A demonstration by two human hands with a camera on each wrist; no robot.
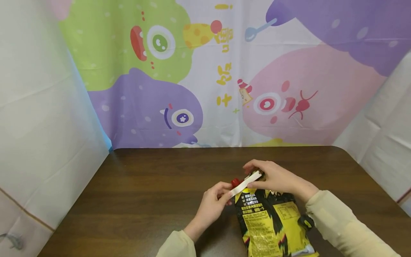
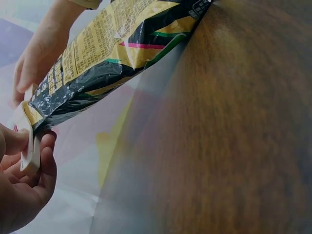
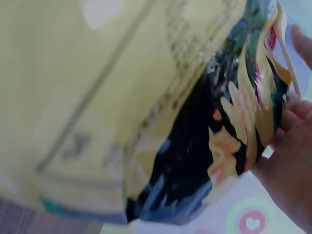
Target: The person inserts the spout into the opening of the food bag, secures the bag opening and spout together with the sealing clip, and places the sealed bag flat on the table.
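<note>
A white bag clip (image 1: 246,184) lies across the gathered top of a yellow and black snack bag (image 1: 261,228), printed with small text. My left hand (image 1: 213,201) pinches the clip's left end between thumb and fingers. At the clip's other end, my right hand (image 1: 273,176) holds it, thumb on the near side and fingers curving over the far side. In the left wrist view the clip (image 2: 30,151) sits across the bag's mouth; whether it is fastened I cannot tell. The bag (image 3: 185,146) fills most of the right wrist view, hiding part of the right hand (image 3: 290,161).
A small red object (image 1: 235,182) shows just behind the clip, close to my left fingers. Beside the bag's right edge is a small dark round object (image 1: 305,222). The brown wooden table (image 1: 144,200) ends at a cartoon-printed curtain (image 1: 218,117).
</note>
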